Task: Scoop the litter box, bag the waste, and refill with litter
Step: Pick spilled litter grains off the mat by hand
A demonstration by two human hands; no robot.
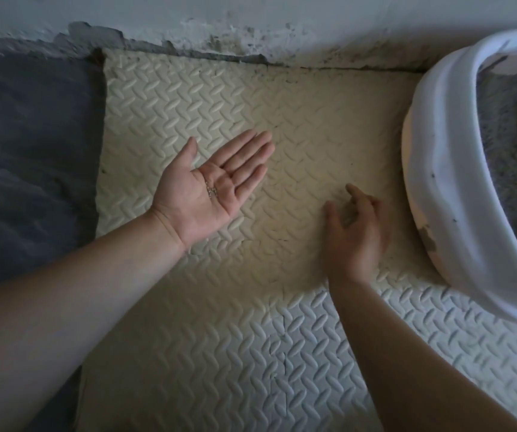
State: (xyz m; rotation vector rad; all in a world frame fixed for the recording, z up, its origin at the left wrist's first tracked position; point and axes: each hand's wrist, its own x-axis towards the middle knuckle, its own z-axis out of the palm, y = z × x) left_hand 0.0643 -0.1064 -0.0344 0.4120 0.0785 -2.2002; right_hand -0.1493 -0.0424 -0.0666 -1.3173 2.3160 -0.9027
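The white litter box (438, 169) stands at the right edge of the view, with grey litter (512, 126) inside it. My left hand (210, 188) is held palm up above the cream foam mat (251, 338), fingers straight, with a few small litter grains (212, 191) lying in the palm. My right hand (355, 229) is palm down on the mat just left of the box, its fingers loosely spread and touching the mat's surface. No scoop, bag or litter sack is in view.
A stained, flaking wall (251, 23) runs along the far edge of the mat. Dark grey floor (26, 151) lies to the left of the mat. Dirt marks show on the box's outer wall (428, 238).
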